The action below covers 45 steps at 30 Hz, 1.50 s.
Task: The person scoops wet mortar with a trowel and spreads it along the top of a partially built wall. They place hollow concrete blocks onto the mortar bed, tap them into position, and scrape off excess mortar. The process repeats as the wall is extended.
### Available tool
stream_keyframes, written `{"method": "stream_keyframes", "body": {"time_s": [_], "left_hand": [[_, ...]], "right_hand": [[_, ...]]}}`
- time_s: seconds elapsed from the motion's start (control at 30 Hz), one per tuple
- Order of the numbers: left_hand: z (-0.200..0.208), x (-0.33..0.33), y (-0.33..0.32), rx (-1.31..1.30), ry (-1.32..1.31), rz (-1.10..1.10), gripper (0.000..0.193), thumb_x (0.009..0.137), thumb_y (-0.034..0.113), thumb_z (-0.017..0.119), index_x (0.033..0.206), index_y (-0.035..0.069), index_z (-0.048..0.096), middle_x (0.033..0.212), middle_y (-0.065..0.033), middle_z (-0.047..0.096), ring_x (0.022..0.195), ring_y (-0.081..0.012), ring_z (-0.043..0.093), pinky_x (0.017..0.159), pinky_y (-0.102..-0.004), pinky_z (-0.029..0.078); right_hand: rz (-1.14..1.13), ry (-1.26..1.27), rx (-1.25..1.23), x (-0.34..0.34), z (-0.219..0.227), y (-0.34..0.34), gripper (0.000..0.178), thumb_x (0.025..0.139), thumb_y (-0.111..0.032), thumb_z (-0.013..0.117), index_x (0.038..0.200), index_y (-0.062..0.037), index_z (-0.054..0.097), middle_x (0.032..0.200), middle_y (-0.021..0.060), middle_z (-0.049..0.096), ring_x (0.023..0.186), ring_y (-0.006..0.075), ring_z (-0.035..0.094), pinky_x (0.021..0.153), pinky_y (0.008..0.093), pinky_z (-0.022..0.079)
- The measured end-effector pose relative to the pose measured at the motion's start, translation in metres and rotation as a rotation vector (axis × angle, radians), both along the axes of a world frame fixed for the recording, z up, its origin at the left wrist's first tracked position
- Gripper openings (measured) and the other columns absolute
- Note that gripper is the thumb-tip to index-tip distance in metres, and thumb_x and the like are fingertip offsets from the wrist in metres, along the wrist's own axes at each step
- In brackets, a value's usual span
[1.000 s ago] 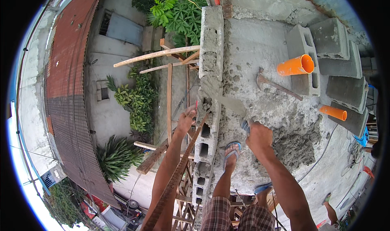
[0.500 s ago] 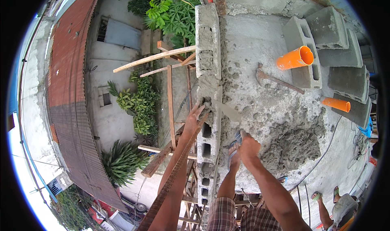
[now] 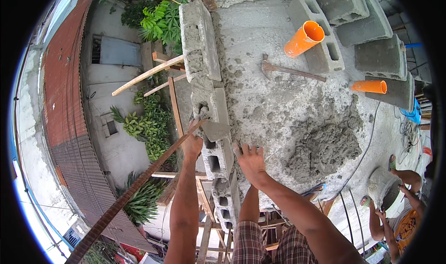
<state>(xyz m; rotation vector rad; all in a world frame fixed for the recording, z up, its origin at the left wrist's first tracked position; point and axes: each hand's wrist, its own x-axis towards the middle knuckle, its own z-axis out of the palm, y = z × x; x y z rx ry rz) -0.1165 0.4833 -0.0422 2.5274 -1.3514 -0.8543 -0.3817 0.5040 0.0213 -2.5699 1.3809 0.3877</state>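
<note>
My left hand (image 3: pixel 192 142) is closed at the left side of the hollow-block wall (image 3: pixel 217 105), partly behind a ribbed steel bar (image 3: pixel 153 167) that rises from the wall toward me. A trowel's flat metal blade (image 3: pixel 216 130) lies over the block tops against this hand; its handle is hidden, apparently in the left hand's grip. Grey mortar fills several of the block holes nearby. Just right of the wall, my right hand (image 3: pixel 251 162) holds nothing, its mortar-smeared fingers spread above the concrete.
Wet mortar (image 3: pixel 325 145) is heaped at right. Beyond it lie a hammer (image 3: pixel 292 71), orange pipes (image 3: pixel 304 39) and grey blocks (image 3: pixel 320 36). Wooden braces (image 3: pixel 148 74) stick out left above a drop with plants. Another person (image 3: pixel 403 220) holds a bucket (image 3: pixel 383 188) at lower right.
My right hand has let go of the trowel and opened beside the wall. The trowel blade has moved left onto the blocks, against my left hand. The view has shifted; the other person's bucket has come into view.
</note>
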Motion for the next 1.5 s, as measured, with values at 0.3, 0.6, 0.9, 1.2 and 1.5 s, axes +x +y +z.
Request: {"method": "stream_keyframes", "body": {"time_s": [0.3,0.6,0.9,1.2,1.5], "left_hand": [[0.08,-0.132,0.094,-0.243,0.228,0.133,0.029,0.094,0.024,0.057,0.089,-0.002,0.07,0.083,-0.0157,0.065,0.068,-0.0272,0.061,0.061,-0.04,0.05],[0.127,-0.445,0.177,0.733,0.976,-0.12,0.049,0.083,0.019,0.071,0.129,0.01,0.056,0.122,-0.0167,0.06,0.112,-0.0287,0.057,0.097,-0.0429,0.045],[0.11,-0.47,0.159,0.563,0.812,-0.19,0.042,0.092,0.023,0.064,0.126,0.001,0.054,0.118,-0.0102,0.062,0.113,-0.021,0.057,0.096,-0.0346,0.046],[0.056,-0.477,0.202,0.563,0.717,-0.106,0.044,0.095,0.028,0.062,0.126,-0.003,0.053,0.113,-0.0173,0.064,0.107,-0.0228,0.061,0.094,-0.0331,0.046],[0.053,-0.472,0.196,0.671,0.79,-0.061,0.047,0.093,0.03,0.064,0.125,-0.004,0.053,0.112,-0.0158,0.064,0.106,-0.0202,0.06,0.095,-0.0318,0.045]], "right_hand": [[-1.012,-0.29,0.549,-0.264,0.035,0.119,0.047,0.068,-0.017,0.067,0.113,-0.0072,0.058,0.104,0.0188,0.062,0.096,0.0375,0.062,0.083,0.0494,0.045],[-1.32,-0.168,0.062,-0.589,-0.094,0.081,0.041,0.085,-0.046,0.062,0.098,-0.0078,0.058,0.077,0.0229,0.066,0.08,0.0443,0.064,0.07,0.0503,0.05],[-1.291,-0.161,0.185,-0.693,-0.195,0.156,0.023,0.072,-0.011,0.062,0.093,-0.0049,0.054,0.073,0.026,0.063,0.073,0.0467,0.061,0.064,0.0521,0.051],[-1.612,-0.283,0.025,-0.489,-0.134,0.249,0.052,0.086,-0.042,0.061,0.123,-0.005,0.057,0.111,0.0255,0.061,0.089,0.0452,0.062,0.082,0.0512,0.049],[-1.712,-0.212,0.256,-0.549,-0.115,0.259,0.042,0.084,-0.041,0.065,0.102,-0.003,0.062,0.068,0.0188,0.066,0.064,0.0401,0.066,0.059,0.0464,0.052]]}}
